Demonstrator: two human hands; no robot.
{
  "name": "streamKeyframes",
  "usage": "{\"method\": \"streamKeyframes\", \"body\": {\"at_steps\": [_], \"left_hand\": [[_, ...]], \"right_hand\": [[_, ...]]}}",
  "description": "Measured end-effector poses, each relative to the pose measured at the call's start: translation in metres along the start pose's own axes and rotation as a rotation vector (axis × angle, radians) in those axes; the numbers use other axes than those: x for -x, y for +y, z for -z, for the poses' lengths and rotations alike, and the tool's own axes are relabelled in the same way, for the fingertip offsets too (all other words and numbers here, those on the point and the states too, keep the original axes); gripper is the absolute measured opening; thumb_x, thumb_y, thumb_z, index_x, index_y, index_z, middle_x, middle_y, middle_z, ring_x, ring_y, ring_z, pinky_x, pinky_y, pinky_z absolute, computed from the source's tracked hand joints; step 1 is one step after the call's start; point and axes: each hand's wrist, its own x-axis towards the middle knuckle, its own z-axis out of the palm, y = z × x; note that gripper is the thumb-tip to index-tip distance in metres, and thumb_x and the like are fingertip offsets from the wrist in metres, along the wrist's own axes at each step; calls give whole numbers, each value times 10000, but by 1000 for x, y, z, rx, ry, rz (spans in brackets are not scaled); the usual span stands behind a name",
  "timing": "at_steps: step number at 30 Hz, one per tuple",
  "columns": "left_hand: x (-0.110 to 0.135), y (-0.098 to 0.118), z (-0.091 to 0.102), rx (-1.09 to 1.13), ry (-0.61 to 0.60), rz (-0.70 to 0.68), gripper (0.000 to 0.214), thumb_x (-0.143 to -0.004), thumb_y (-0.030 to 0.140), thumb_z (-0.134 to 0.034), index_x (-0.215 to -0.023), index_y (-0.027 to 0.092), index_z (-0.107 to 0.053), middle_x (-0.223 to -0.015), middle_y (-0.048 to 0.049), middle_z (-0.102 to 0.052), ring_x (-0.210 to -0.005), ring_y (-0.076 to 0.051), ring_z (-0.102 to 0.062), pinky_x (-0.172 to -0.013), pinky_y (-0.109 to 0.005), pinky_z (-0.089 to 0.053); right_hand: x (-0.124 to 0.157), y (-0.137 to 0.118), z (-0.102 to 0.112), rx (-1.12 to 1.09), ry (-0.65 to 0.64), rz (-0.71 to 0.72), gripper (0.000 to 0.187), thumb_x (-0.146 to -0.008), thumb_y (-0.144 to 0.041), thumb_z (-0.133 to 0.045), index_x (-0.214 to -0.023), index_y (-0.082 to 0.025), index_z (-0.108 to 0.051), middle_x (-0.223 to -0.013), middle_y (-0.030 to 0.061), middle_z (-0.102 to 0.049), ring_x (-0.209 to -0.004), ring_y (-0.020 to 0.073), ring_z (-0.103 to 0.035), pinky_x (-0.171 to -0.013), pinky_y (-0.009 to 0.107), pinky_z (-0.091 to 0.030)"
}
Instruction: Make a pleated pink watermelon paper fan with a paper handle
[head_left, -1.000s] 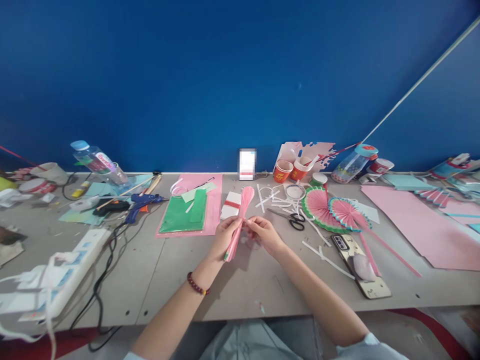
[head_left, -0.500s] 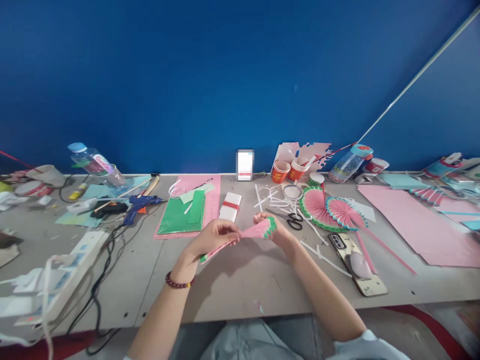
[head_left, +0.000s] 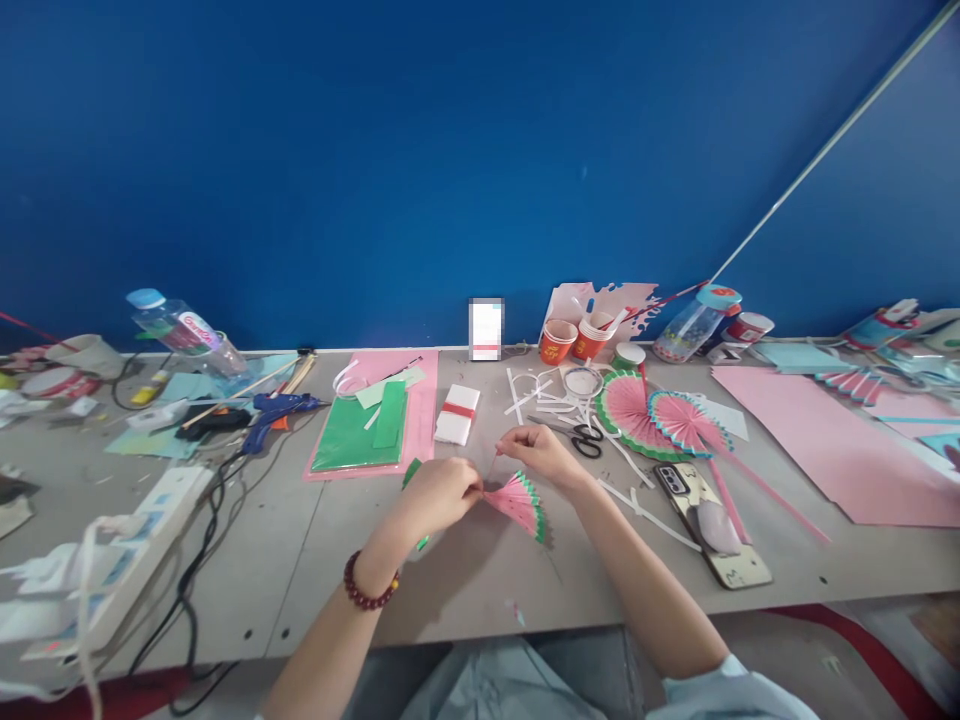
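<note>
A pleated pink paper fan with a green edge is spread part-way just above the grey table. My left hand pinches its folded middle, and green tips of the other half stick out above and below that hand. My right hand is closed in a pinch a little up and to the right of the fan, on something thin I cannot make out. A bead bracelet is on my left wrist.
Green and pink paper sheets and a white pack lie behind my hands. Scissors, white strips, finished fans and a phone are at the right. A glue gun, cables and a power strip are at the left.
The folded fan was upright, then swung level, and now it has dropped toward the table with its right half fanned out. My right hand let go of its end and moved up.
</note>
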Motion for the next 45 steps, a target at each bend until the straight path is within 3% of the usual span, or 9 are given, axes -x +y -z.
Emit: {"method": "streamKeyframes", "body": {"at_steps": [3,8,13,19,27,31,40,45], "left_hand": [[-3,2,-7,-43,92,31,252,-808,124,-484,-623,192,-640,-719,-73,-659,-615,-195,-601,-539,-285,-295],[-3,-6,-12,84,192,116,205,-781,119,-522,-621,197,-623,-668,-50,-635,-598,-181,-585,-527,-270,-265],[1,-14,-2,135,166,170,177,-775,148,-527,-701,218,-672,-717,-44,-681,-654,-192,-611,-546,-253,-309],[9,-29,10,252,116,152,169,-781,242,-545,-728,243,-706,-794,-36,-715,-691,-199,-632,-559,-250,-366],[8,-41,10,194,329,232,194,-830,241,-489,-761,216,-669,-862,-52,-697,-745,-197,-615,-617,-267,-394],[2,-39,1,145,424,223,190,-845,234,-487,-771,200,-659,-810,-56,-679,-714,-186,-590,-623,-272,-384],[-14,-28,-24,172,594,181,182,-879,221,-465,-822,196,-636,-863,-52,-671,-786,-175,-606,-722,-263,-420],[-16,-27,-28,205,649,180,199,-888,232,-463,-871,209,-660,-906,-61,-690,-841,-192,-625,-772,-277,-439]], "right_hand": [[6,-6,-4,57,34,62,311,-738,-456,-661,-688,-153,-712,-534,-12,-488,-516,87,-313,-472,243,-197],[15,-12,-3,195,46,100,235,-746,-392,-656,-692,-176,-733,-532,-15,-501,-507,89,-319,-470,237,-227],[18,-15,0,369,97,95,237,-756,-419,-664,-680,-199,-708,-482,-36,-444,-477,90,-309,-483,241,-239],[13,-14,8,621,241,199,291,-743,-441,-695,-585,-202,-644,-577,2,-548,-578,125,-453,-551,245,-280],[21,-18,2,420,43,221,254,-783,-418,-642,-651,-202,-668,-496,-49,-335,-492,91,-236,-481,246,-183],[25,-20,-6,341,30,224,233,-820,-408,-599,-758,-207,-701,-503,-51,-300,-502,94,-205,-483,250,-171],[29,-15,-27,232,-151,260,275,-872,-288,-499,-975,-222,-745,-711,23,-661,-517,101,-388,-492,231,-300],[28,-15,-35,220,-202,324,316,-858,-223,-478,-1035,-231,-741,-725,19,-685,-562,114,-465,-530,223,-352]]}}
